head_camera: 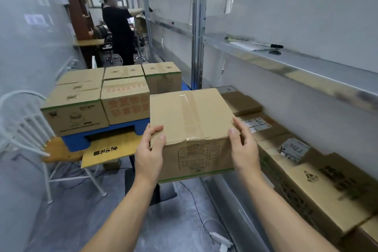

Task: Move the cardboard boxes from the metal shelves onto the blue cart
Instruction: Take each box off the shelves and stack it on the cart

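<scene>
A person's left hand (150, 149) and right hand (244, 143) grasp a cardboard box (190, 114) at its near top corners, holding it in the air between the blue cart (75, 142) at left and the metal shelves (306, 67) at right; its taped seam runs near to far, the far end leaning slightly left, its printed side facing the holder; whether that seam follows the long axis cannot be told; stacked boxes (124, 100) sit on the cart; more boxes (306, 180) lie on the lower shelf; a marker (276, 46) rests on the shelf above.
</scene>
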A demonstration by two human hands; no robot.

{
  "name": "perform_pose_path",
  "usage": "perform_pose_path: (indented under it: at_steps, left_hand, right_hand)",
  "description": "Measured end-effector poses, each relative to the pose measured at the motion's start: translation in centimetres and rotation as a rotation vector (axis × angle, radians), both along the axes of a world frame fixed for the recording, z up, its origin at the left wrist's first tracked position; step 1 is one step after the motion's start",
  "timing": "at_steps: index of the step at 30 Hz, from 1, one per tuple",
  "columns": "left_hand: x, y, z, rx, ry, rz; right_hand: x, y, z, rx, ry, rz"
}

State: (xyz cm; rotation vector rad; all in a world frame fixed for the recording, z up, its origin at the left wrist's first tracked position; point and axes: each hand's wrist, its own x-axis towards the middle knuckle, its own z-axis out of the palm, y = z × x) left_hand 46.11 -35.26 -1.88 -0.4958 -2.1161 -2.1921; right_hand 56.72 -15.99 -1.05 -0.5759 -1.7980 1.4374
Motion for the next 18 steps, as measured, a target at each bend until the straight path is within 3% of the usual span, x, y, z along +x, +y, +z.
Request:
perform_pose_path:
  at_steps: [18]
  left_hand:
    - [-20.0,5.5,-1.7,-0.057,-0.036,-0.016]
  right_hand:
    - [-19.9,5.8,-1.6,-0.072,-0.008,0.013]
